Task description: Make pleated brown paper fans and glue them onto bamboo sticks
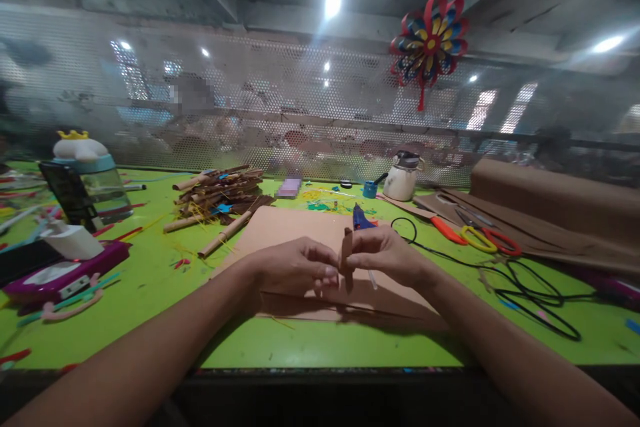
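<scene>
We have one view only, from a camera worn on the head, looking forward and slightly down across the green tabletop (150, 293). It sits close: both forearms enter from the bottom corners and the hands meet near the centre, left hand (295, 267) and right hand (387, 253). Beyond the tabletop's far edge we face a mesh screen (250, 100), with the ceiling above. The wide lens bends the edges.
</scene>
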`<state>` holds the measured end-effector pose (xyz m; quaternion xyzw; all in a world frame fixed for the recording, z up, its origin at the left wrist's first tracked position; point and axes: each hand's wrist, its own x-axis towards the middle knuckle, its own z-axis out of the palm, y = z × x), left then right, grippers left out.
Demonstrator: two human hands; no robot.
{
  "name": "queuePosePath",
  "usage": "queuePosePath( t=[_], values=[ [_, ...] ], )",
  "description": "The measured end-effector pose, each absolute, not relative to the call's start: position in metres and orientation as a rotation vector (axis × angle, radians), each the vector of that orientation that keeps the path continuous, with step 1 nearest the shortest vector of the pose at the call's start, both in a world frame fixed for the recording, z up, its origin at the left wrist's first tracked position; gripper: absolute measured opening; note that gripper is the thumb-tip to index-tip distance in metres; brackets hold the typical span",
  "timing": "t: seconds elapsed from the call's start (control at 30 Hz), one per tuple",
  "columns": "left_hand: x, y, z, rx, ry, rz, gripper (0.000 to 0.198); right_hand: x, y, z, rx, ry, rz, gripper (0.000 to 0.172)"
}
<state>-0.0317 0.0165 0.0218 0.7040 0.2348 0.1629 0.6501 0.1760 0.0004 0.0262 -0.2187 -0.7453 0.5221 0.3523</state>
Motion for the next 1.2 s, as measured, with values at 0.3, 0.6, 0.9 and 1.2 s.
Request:
queuePosePath(
  t=[0.3,0.6,0.9,1.2],
  values=[
    [-0.029,0.028,0.024,2.007,0.856,0.677,0.029,0.168,0.01,0.01,-1.028,-2.24,0.851,0.02],
    [-0.031,0.022,0.011,2.419,1.016,0.469,0.026,0.157,0.001,0.005,-1.199,-2.367,0.521,0.029],
    [-0.031,0.029,0.009,2.686,0.938,0.517,0.023,0.154,-0.013,0.008,-1.046,-2.393,0.18,0.021],
    [-0.029,0.033,0.006,2.67,0.947,0.449,0.02,0.162,-0.001,0.005,-1.097,-2.448,0.257,0.018]
  ],
)
